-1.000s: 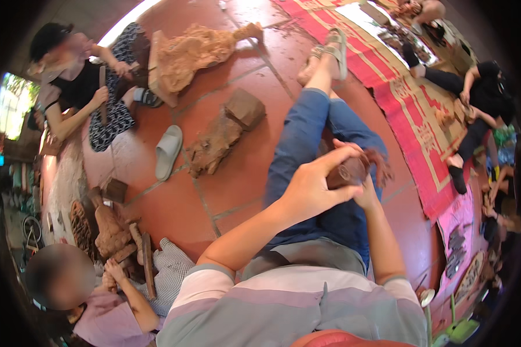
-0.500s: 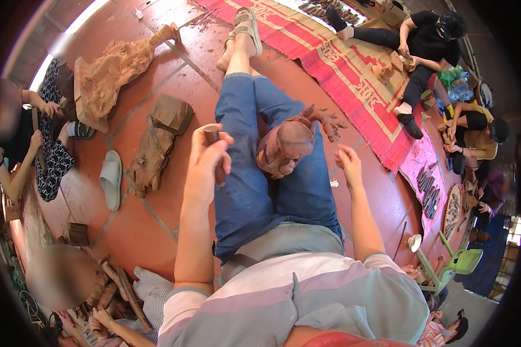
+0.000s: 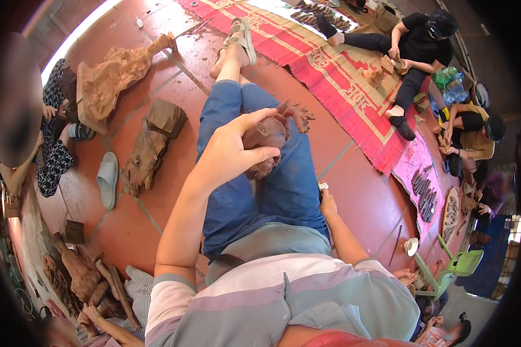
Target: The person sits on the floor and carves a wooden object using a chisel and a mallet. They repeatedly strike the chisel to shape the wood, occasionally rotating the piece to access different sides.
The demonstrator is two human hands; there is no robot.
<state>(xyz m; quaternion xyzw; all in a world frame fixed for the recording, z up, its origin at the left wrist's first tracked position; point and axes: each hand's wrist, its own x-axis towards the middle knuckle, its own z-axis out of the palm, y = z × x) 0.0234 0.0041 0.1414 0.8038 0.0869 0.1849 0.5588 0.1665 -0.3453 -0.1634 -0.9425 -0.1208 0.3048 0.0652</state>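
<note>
Carved wood fig. (image 3: 276,136) over the thighs (image 3: 293,186), part hidden by L hand (image 3: 228,147): thumb near side, fingers far side, pinching it, most tips unseen. R hand (image 3: 328,203) by white scrap (image 3: 323,185); can't tell its grip.

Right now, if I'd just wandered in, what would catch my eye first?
Probably the dark reddish-brown carving with its branching end, near the middle, gripped by the person's left hand above the legs. Next might come the red-and-yellow patterned mat running across the upper right, then the larger orange-brown carved piece lying at upper left.
</note>
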